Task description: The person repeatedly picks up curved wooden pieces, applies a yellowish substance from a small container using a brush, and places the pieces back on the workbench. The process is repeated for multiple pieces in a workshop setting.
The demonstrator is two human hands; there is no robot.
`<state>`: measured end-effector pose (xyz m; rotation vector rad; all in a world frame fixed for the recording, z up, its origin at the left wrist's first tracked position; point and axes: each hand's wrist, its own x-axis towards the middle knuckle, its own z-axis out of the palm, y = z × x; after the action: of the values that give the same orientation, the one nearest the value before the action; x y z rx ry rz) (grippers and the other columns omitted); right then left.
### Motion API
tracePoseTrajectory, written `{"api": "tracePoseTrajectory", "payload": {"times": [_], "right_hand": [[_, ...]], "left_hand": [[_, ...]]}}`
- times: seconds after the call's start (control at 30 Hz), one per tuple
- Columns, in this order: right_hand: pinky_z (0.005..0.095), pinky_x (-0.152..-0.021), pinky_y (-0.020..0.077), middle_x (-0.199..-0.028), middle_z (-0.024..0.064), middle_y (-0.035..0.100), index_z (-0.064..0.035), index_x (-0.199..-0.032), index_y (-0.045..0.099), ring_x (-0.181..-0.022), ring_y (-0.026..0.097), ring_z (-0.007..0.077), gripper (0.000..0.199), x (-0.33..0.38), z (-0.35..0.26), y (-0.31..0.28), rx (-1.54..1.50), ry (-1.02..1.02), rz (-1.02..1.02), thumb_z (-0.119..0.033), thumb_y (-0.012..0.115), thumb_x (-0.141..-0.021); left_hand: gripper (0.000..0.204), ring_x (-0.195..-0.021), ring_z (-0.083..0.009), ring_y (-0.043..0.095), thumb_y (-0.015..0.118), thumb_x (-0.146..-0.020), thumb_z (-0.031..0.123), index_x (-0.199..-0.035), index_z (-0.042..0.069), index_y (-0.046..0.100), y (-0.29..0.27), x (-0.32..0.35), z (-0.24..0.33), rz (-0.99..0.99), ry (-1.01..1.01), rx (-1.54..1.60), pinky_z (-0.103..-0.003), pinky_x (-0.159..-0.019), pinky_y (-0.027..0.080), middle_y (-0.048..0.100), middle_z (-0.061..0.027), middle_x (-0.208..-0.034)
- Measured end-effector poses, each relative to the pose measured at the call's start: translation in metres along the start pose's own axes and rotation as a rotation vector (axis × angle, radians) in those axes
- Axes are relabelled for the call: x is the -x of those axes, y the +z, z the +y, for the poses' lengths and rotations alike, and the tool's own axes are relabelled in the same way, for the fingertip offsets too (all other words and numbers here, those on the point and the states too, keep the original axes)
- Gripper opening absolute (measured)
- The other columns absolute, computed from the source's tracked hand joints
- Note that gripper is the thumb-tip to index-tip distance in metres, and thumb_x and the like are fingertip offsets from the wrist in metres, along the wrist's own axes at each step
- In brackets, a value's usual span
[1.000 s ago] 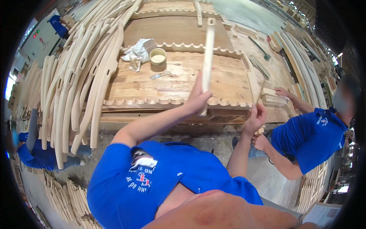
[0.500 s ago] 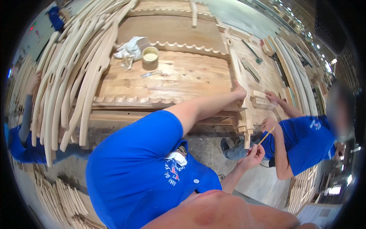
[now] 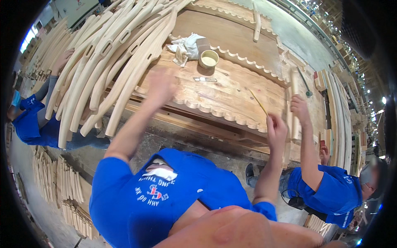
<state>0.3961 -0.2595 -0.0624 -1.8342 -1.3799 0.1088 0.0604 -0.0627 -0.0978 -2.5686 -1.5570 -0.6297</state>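
Observation:
My right hand [image 3: 276, 129] is closed around a thin yellow stick [image 3: 258, 101], which points up and left over the wooden worktop [image 3: 231, 89]. Blurred by motion, my left hand [image 3: 163, 86] hangs near the worktop's left end, beside the long curved wooden pieces [image 3: 118, 89]; its fingers are too smeared to read. Between and beyond my hands stand a pale cup [image 3: 209, 60] with a whitish filling and a crumpled white cloth [image 3: 189, 46]. A small flat blade-like tool [image 3: 205, 79] lies just in front of the cup.
Scalloped wooden rails [image 3: 215, 112] border the worktop. At the right, a co-worker in blue [image 3: 326, 184] has one hand on a wooden bar [image 3: 295, 120]. A long-handled tool [image 3: 304, 80] lies past that bar. Another person in blue [image 3: 31, 124] is behind the curved pieces.
My left hand has left the bar at the right and swung to the worktop's left end. My right hand has moved up over the front rail with the stick. The view has shifted.

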Motion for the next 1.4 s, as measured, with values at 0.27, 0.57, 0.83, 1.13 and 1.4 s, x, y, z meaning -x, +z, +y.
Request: {"api": "tracePoseTrajectory", "payload": {"times": [0.27, 0.57, 0.83, 1.13, 1.4], "right_hand": [[0.0410, -0.066, 0.0491, -0.083, 0.0114, 0.065, -0.0101, -0.082, 0.065, -0.078, 0.063, 0.0292, 0.013, -0.166, -0.067, 0.100, 0.722, -0.398, -0.262, -0.015, 0.053, -0.081], [0.0395, -0.066, 0.0493, -0.084, 0.0131, 0.067, -0.0070, -0.084, 0.067, -0.079, 0.064, 0.0287, 0.017, -0.209, -0.087, 0.161, 0.903, -0.279, -0.501, -0.015, 0.054, -0.078], [0.0319, -0.063, 0.0456, -0.073, 0.0086, 0.064, -0.0005, -0.082, 0.065, -0.069, 0.060, 0.0183, 0.026, -0.188, -0.004, 0.154, -0.003, 0.204, -0.665, -0.025, 0.063, -0.075], [0.0299, -0.061, 0.0444, -0.073, 0.0034, 0.061, -0.0018, -0.087, 0.063, -0.064, 0.055, 0.0133, 0.019, -0.155, -0.012, 0.149, 0.192, -0.229, -0.091, -0.019, 0.062, -0.080], [0.0243, -0.055, 0.0424, -0.073, 0.0019, 0.058, -0.0017, -0.090, 0.062, -0.060, 0.051, 0.0102, 0.020, -0.162, 0.006, 0.153, -0.472, 0.465, -0.734, -0.020, 0.057, -0.083]], "left_hand": [[0.077, -0.102, -0.0369, 0.052, 0.059, -0.075, 0.015, -0.142, 0.012, 0.021, -0.045, 0.103, -0.106, -0.419, -0.381, -0.087, -0.047, -0.085, 0.046, 0.049, -0.0219, -0.114], [0.087, -0.069, -0.0135, 0.055, 0.063, -0.069, 0.005, -0.144, 0.013, 0.019, -0.039, 0.136, -0.067, -0.306, -0.537, 1.184, -0.025, -0.057, 0.049, 0.047, -0.0177, -0.125], [0.083, -0.057, -0.0127, 0.054, 0.059, -0.075, -0.002, -0.144, 0.012, 0.016, -0.002, 0.157, -0.036, -0.464, -0.604, 1.866, -0.025, -0.047, 0.045, 0.051, -0.0094, -0.094], [0.084, -0.060, -0.0127, 0.054, 0.058, -0.073, -0.004, -0.144, 0.012, 0.017, -0.004, 0.160, -0.037, -0.409, -0.574, 1.762, -0.025, -0.049, 0.046, 0.052, -0.0093, -0.096], [0.085, -0.059, -0.0113, 0.053, 0.059, -0.073, -0.005, -0.144, 0.012, 0.017, 0.020, 0.178, -0.038, -0.250, -0.395, 1.627, -0.024, -0.049, 0.046, 0.051, -0.0083, -0.099]]}}
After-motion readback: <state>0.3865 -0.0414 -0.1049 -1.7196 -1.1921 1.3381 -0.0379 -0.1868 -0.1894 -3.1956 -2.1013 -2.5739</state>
